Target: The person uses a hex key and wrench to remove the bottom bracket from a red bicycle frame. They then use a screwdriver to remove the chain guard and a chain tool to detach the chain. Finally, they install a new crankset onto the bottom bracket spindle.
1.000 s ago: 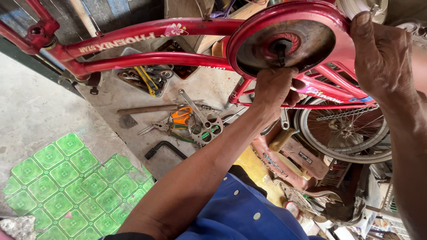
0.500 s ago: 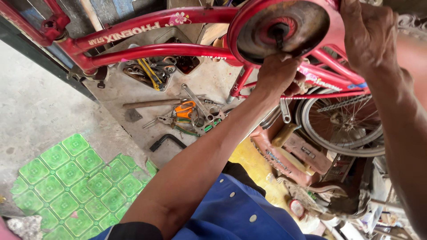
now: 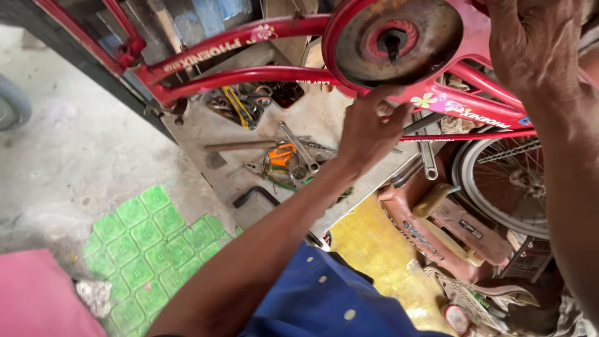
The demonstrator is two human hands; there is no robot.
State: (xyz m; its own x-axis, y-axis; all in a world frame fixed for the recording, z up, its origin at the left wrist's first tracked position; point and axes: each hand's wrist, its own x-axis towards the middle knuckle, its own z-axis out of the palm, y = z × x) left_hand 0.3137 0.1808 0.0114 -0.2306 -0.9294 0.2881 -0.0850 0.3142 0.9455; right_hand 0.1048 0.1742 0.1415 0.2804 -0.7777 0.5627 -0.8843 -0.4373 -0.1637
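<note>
Grey concrete floor of a cluttered repair stall fills the left part of the view, with a patch of green moulded tiles below it and a pink surface in the bottom-left corner. Across the top runs the red bicycle frame, its two tubes slanting from a joint at upper left toward the centre. Beneath the tubes, on a dusty slab, lies a heap of tools: wrenches, an orange-handled tool, a long rod, a black bent bar. At top centre sits the rusty round disc at the frame's crank (a dark axle stub shows in its middle), ringed by a red guard. The left hand reaches up from a bare forearm and blue sleeve; its fingertips touch the lower rim of the disc, fingers curled loosely, and whether anything is pinched between them cannot be told. To the right a spanner hangs by the frame, a reddish box rests over yellow ground, and a spoked wheel stands behind. The right hand, at the top right, lies closed over the frame beside the disc, its fingers hidden past the edge.
</note>
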